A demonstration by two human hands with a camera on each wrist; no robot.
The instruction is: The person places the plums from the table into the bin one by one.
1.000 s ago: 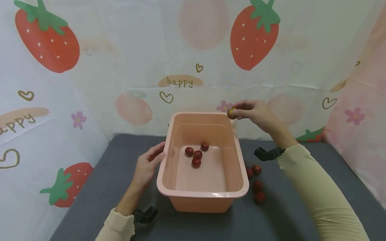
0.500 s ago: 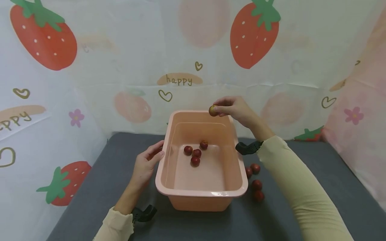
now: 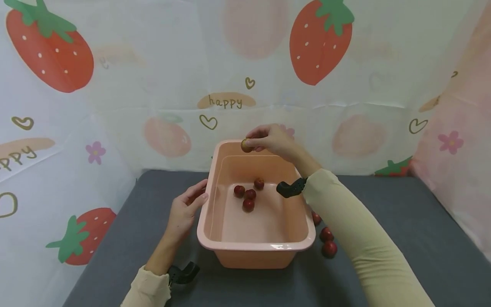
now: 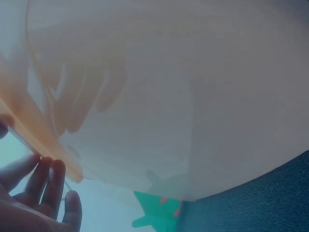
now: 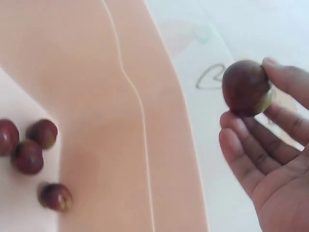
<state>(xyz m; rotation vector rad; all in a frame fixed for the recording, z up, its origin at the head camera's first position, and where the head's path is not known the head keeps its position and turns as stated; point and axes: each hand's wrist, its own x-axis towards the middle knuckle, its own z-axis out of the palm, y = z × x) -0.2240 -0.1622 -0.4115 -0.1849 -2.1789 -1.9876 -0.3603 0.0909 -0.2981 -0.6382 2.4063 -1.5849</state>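
Observation:
My right hand [image 3: 274, 140] pinches a dark red plum with a yellow-green patch [image 5: 246, 88] between thumb and fingertips. It hangs over the far end of a peach-coloured plastic basin [image 3: 257, 246]. Several more plums [image 3: 248, 205] lie together on the basin's floor. At the basin's left side my left hand [image 3: 186, 211] rests with thumb and fingers against the outer rim. From the left wrist view, its fingertips [image 4: 57, 169] touch that rim, and the translucent wall fills most of the frame.
On the dark grey table [image 3: 383, 213], several loose plums [image 3: 329, 249] lie right of the basin, partly hidden by the right sleeve [image 3: 353, 226]. A strawberry-print curtain [image 3: 168, 76] stands behind and at both sides.
My right hand has carried the plum leftward, from the basin's far right corner to above its far end. The left hand and basin have stayed put.

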